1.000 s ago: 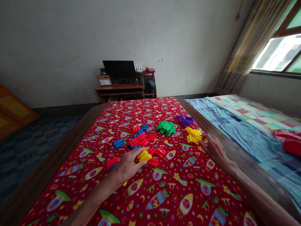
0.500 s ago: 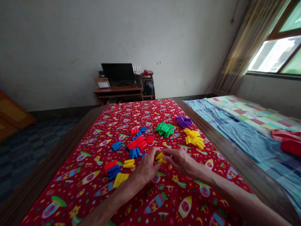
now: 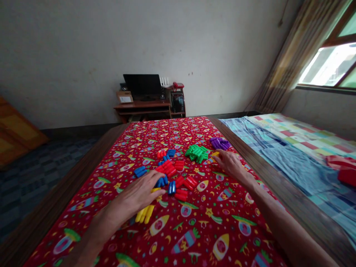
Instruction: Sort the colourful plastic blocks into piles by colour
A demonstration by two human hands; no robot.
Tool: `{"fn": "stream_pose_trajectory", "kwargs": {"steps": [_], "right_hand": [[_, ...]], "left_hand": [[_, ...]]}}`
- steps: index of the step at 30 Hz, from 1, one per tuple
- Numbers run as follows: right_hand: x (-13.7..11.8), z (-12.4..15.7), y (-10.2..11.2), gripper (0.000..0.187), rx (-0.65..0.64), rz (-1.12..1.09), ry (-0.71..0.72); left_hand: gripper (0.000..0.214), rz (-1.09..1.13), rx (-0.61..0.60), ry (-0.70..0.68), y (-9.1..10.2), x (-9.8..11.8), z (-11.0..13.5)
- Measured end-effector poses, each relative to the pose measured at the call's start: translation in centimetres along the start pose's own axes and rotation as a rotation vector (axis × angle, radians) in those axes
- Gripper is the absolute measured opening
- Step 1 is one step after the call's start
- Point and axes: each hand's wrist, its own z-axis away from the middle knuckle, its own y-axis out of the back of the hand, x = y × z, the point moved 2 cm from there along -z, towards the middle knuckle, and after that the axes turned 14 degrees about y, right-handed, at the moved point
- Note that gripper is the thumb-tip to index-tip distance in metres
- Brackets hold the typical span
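Observation:
Coloured plastic pegs lie on a red rocket-print cloth (image 3: 194, 230). My left hand (image 3: 137, 194) lies palm down with fingers stretched out, over a yellow peg and next to blue pegs (image 3: 171, 187). More yellow pegs (image 3: 144, 214) show just below its wrist. My right hand (image 3: 229, 163) reaches to the right side of the cloth, covering the yellow pile, fingers closed on a yellow peg (image 3: 215, 154) at its tips. A green pile (image 3: 197, 152) and a purple pile (image 3: 219, 142) sit just beyond it. A red and blue cluster (image 3: 167, 168) lies between my hands.
The cloth covers a wooden table with dark edges (image 3: 267, 167). A bed with a patchwork quilt (image 3: 292, 144) runs along the right. A desk with a monitor (image 3: 143, 100) stands at the far wall. A curtain and window are at the upper right.
My hands met over a yellow peg in the middle, then parted. The right hand carried it right to the yellow pile; the left hand drew back and spread flat over the near pegs.

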Motion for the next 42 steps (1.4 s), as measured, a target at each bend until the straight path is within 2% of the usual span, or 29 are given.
{"fn": "stream_pose_trajectory", "kwargs": {"steps": [2, 4, 7, 10, 14, 17, 20, 23, 26, 30, 32, 34, 36, 40, 42], "right_hand": [[1.5, 0.2, -0.5, 0.026, -0.048, 0.134, -0.070], [2.1, 0.6, -1.0, 0.027, -0.091, 0.264, -0.099], [2.0, 1.2, -1.3, 0.029, -0.111, 0.393, -0.127], [1.9, 1.4, -0.9, 0.027, -0.088, 0.403, -0.148], [1.3, 1.1, 0.6, 0.027, 0.007, 0.295, -0.100], [-0.4, 0.7, 1.5, 0.028, 0.106, 0.148, 0.037], [-3.1, 0.5, 1.3, 0.028, 0.105, -0.056, 0.175], [-6.3, 0.9, 0.4, 0.025, 0.050, -0.269, 0.291], [-9.3, 2.2, -0.6, 0.024, 0.006, -0.446, 0.372], [-12.2, 3.3, -1.1, 0.042, -0.039, -0.668, 0.362], [-12.8, 3.2, -1.3, 0.036, -0.093, -0.759, 0.286], [-12.4, 2.8, -1.6, 0.023, -0.124, -0.767, 0.181], [-11.2, 2.4, -1.5, 0.017, -0.119, -0.705, 0.145], [-6.7, 1.7, 0.5, 0.021, -0.056, -0.351, 0.226], [-3.9, 1.5, 1.9, 0.018, -0.086, -0.113, 0.171]], "left_hand": [[0.031, -0.093, -0.071, 0.065, 0.7, -2.1, 0.4], [0.028, -0.139, -0.151, 0.122, 1.0, -3.3, 0.6], [0.024, -0.169, -0.251, 0.167, 0.7, -3.7, 0.6], [0.027, -0.209, -0.266, 0.180, 0.4, -3.1, 0.7], [0.027, -0.313, -0.246, 0.180, 0.3, -1.8, 1.4], [0.023, -0.358, -0.254, 0.192, 0.2, -1.2, 2.1], [0.024, -0.293, -0.300, 0.160, 0.0, -1.0, 2.3], [0.019, -0.224, -0.330, 0.113, -0.1, -0.6, 1.7], [0.016, -0.057, -0.285, 0.070, -0.3, 0.9, 0.8], [0.016, 0.345, -0.023, 0.095, -1.4, 3.6, 0.4], [0.018, 0.509, 0.067, 0.087, -2.4, 4.8, 0.5], [0.020, 0.612, 0.070, 0.050, -3.0, 5.6, 0.7], [0.021, 0.607, 0.068, -0.009, -3.0, 5.8, 0.7], [0.020, 0.325, 0.152, -0.125, -1.9, 3.7, 0.2], [0.018, 0.155, 0.147, -0.128, -1.8, 1.7, 0.1]]}}
